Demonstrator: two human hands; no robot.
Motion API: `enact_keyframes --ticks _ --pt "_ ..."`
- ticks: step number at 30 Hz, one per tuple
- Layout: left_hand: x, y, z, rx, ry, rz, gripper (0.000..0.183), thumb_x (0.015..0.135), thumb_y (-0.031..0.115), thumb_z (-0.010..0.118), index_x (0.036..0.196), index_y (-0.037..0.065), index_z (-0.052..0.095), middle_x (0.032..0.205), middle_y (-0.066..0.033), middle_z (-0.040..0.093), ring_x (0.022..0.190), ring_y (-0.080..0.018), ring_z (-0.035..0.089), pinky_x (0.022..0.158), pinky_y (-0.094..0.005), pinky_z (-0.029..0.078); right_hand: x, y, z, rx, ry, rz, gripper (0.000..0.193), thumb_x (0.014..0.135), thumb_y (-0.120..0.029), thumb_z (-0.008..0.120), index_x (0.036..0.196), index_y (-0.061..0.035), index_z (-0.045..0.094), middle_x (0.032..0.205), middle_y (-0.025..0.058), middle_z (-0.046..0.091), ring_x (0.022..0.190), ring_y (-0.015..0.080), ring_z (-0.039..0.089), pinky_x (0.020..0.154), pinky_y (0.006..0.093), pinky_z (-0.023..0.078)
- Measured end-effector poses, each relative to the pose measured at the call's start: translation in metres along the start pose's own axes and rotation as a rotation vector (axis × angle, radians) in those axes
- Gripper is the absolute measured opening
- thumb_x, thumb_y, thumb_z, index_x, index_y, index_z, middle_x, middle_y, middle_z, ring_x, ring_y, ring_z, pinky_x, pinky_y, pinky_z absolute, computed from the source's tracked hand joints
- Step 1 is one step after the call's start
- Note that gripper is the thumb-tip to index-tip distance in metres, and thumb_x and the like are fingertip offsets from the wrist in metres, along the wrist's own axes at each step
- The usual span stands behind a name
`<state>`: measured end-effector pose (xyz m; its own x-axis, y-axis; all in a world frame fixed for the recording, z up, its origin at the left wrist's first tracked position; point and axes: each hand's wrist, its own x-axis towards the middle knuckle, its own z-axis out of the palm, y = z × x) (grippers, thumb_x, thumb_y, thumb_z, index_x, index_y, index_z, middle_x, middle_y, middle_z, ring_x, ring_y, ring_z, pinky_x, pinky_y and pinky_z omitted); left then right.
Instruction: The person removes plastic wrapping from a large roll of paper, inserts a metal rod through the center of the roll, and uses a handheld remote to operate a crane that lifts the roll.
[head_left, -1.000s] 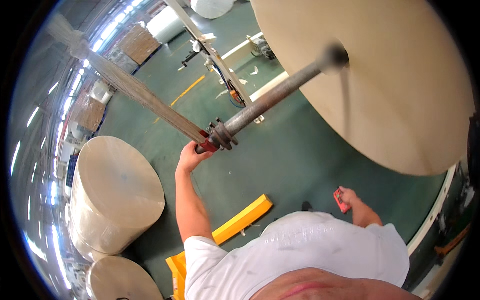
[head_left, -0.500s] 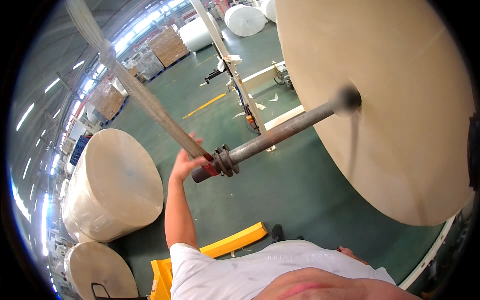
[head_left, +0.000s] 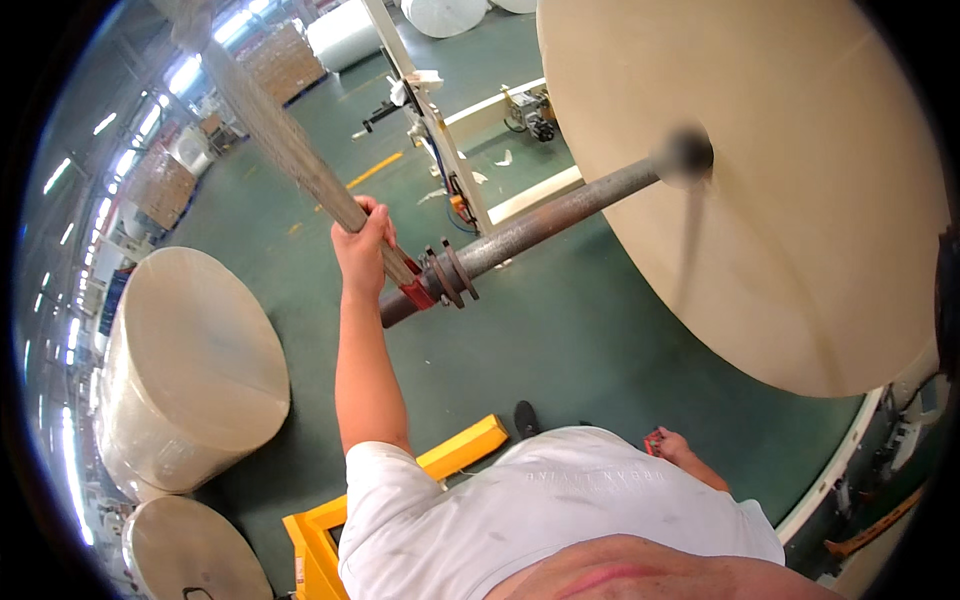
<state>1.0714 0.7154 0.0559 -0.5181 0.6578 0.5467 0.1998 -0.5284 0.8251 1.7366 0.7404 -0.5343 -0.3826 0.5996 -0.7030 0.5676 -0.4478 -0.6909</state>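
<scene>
My left hand [head_left: 360, 248] is closed around a pale webbing lifting sling [head_left: 275, 135] that runs down from the upper left. The sling's red-covered lower end [head_left: 416, 292] loops around the near end of a steel shaft [head_left: 560, 218], beside a set of ring collars [head_left: 450, 274]. The shaft slants up to the right, into the core of a huge beige paper roll [head_left: 780, 260]. Low by my right side, my right hand [head_left: 678, 447] is closed on a small red object [head_left: 654, 441], mostly hidden by the fingers.
Wrapped rolls [head_left: 200, 350] stand on the left, with another roll [head_left: 190, 550] nearer. A yellow pallet-truck-like frame [head_left: 460, 450] lies close to my legs. Beyond the shaft rises a cream machine frame [head_left: 430, 125]; white rolls [head_left: 345, 35] and stacked cartons [head_left: 280, 65] are farther back.
My left hand has gone from spread fingers beside the sling's lower end to a grip higher up on it. My right hand with the red object has come more into view.
</scene>
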Motion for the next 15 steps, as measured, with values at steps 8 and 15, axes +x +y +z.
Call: enact_keyframes --ticks 8,15 --pt "0.005 -0.021 -0.009 -0.041 -0.032 0.017 0.007 0.096 0.005 0.067 0.098 0.001 0.061 0.074 -0.0013 0.057 0.061 -0.0101 0.055 0.056 -0.0258 0.045 0.008 -0.034 0.045 -0.439 0.11 0.094 0.053 0.103 -0.019 0.048 0.156 -0.0215 0.048 0.11 0.0131 0.074 0.088 0.0256 0.071 0.075 0.0382 0.058" --pt "0.0 -0.027 -0.015 -0.02 -0.022 0.036 0.007 0.096 0.005 0.067 0.098 0.0 0.063 0.075 -0.0009 0.058 0.061 -0.0095 0.055 0.056 -0.0254 0.044 -0.014 -0.089 0.062 -0.531 0.189 0.069 0.055 0.101 -0.022 0.046 0.156 -0.0236 0.047 0.118 0.0181 0.073 0.096 0.0327 0.074 0.083 0.0396 0.059"
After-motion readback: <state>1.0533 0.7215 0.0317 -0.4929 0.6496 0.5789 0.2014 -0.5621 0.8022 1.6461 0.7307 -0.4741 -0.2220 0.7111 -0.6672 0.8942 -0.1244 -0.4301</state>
